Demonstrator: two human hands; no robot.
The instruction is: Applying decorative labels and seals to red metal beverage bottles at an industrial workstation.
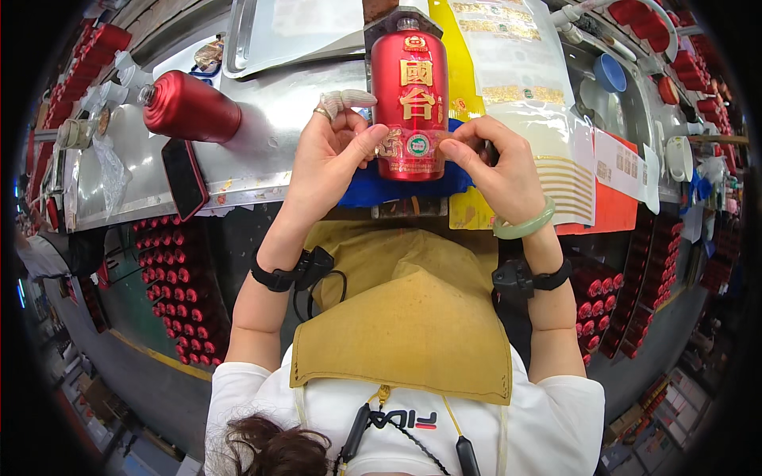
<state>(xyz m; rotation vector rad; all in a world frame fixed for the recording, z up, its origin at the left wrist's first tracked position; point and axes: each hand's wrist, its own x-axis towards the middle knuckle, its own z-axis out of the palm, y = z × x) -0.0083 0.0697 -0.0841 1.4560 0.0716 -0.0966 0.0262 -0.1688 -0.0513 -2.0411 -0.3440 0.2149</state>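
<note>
At the near edge of the metal workbench (266, 170), a red bottle (409, 95) rests over a blue cloth (361, 189), neck pointing away from the person, between the left hand (337, 151) and the right hand (502, 163). A label strip (417, 145) with gold patterning and a round green emblem lies across the bottle's lower body. The left thumb tip meets the strip's left end, while the forefinger, in a white cover (349, 100), reaches along the bottle's side; the right thumb is at the other end, its fingers curled in behind. Whether either hand pinches the film or merely presses it cannot be told at this angle.

The likeliest trouble is a crooked strip: if one thumb pulls harder or sits higher than the other, the emblem could land off centre or tilted. Uneven tension might trap creases or bubbles on the curved surface, and a thin film could tear or cling to a bare fingertip. The smooth bottle could also roll on the cloth if pushed from one side. The jade-green bracelet (525, 220) on the right wrist might catch the label sheets (516, 59) nearby.
</note>
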